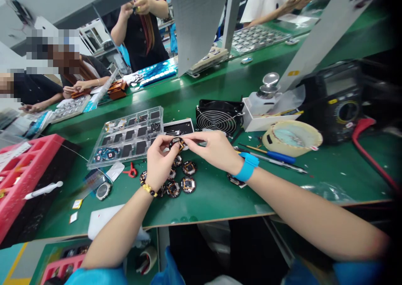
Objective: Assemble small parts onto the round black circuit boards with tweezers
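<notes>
My left hand (158, 161) grips a small round circuit module (176, 143) between thumb and fingers, just above the green bench. From the other side, my right hand (216, 151) has its thumb and fingers pinched at the module's edge; whether a tiny part is also between those fingertips is too small to tell. Below the hands lie several similar round modules (188, 184), black-rimmed with orange strips, partly hidden by my left hand and wrist. Another round module (234, 179) is partly covered by my right wrist.
A clear compartment tray (127, 151) and a red clip (132, 170) lie left. Behind stand a fan (216, 119) and a white box (262, 123). Rightward are a round yellowish tub (276, 151), a blue-handled tool (281, 157) and a multimeter (342, 104). Other people work across the bench.
</notes>
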A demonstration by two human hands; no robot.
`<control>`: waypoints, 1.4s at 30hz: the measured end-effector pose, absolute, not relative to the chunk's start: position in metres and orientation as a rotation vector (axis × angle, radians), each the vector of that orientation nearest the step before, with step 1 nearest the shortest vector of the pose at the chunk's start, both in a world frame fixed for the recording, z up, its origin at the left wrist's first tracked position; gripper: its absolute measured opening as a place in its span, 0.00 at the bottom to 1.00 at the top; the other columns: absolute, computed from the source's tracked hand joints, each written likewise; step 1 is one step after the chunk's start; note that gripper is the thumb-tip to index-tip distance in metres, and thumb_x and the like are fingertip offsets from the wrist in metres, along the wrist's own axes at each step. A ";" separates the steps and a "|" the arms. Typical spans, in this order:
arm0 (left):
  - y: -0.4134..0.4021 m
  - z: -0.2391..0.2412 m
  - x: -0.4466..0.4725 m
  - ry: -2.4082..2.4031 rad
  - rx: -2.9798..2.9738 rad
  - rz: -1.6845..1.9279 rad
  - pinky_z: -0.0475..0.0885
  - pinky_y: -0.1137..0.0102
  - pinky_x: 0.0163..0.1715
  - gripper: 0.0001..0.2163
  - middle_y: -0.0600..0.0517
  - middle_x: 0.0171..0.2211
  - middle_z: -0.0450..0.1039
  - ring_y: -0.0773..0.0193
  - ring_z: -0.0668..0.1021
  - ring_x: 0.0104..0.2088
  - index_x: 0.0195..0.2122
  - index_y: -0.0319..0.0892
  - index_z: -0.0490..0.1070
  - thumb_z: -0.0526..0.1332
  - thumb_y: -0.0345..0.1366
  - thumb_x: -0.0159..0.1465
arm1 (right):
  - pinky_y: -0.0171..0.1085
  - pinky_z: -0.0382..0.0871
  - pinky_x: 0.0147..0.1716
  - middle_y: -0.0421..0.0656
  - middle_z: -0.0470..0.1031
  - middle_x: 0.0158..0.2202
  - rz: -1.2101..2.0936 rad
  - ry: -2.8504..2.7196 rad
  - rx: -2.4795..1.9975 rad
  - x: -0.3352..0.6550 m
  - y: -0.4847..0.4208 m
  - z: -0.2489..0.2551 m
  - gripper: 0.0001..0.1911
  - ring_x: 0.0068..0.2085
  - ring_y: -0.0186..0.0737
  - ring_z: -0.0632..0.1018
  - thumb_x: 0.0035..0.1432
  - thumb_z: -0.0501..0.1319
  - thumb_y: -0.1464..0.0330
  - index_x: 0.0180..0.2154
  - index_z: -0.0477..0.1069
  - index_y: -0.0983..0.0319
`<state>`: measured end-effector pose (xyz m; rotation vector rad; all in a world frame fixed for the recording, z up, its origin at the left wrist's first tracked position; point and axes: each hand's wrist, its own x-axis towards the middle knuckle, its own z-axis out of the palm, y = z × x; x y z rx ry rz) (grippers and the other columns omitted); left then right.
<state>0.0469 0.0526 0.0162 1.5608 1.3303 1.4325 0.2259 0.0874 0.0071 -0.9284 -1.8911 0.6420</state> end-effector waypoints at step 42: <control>0.045 0.016 0.033 1.432 1.876 1.234 0.76 0.72 0.36 0.08 0.50 0.38 0.78 0.62 0.79 0.39 0.41 0.42 0.77 0.67 0.39 0.64 | 0.38 0.71 0.37 0.46 0.84 0.39 0.052 -2.349 -1.020 0.230 0.090 0.009 0.11 0.43 0.44 0.82 0.70 0.56 0.68 0.41 0.78 0.62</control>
